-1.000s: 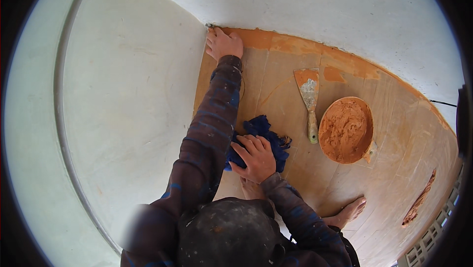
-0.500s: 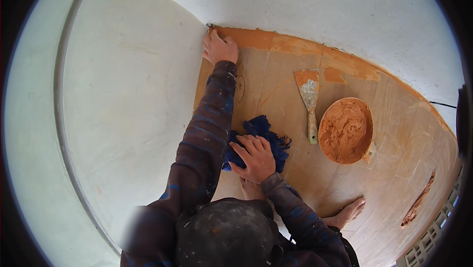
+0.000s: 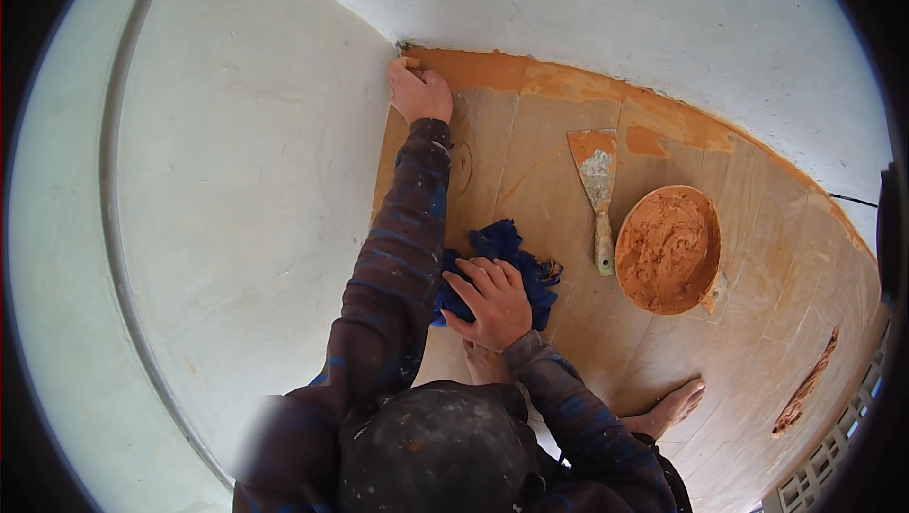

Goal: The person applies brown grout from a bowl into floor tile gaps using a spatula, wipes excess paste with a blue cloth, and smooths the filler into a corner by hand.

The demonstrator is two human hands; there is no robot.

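Observation:
My left hand (image 3: 419, 92) reaches into the far corner, where the floor meets two walls. Its fingers are curled in, with an orange smear at the tips; anything held there is hidden. Beside it, a smooth orange strip of putty (image 3: 478, 70) runs along the foot of the far wall. Nearer to me, my right hand (image 3: 492, 305) lies on a crumpled dark blue cloth (image 3: 507, 240), fingers spread over it. To its right is a putty knife (image 3: 597, 182) with an orange-smeared blade. A round pan of orange putty (image 3: 668, 250) stands next to that.
White walls (image 3: 256, 134) close off the left and far sides. A twisted brownish strip (image 3: 808, 385) lies on the wood-look floor (image 3: 606, 343) at the right, near a pale lattice block (image 3: 810, 485). Bare feet (image 3: 674, 407) rest on the floor near me.
My left fingers have curled in a little more at the corner, and the orange smear now shows at their tips. My right hand stays on the cloth.

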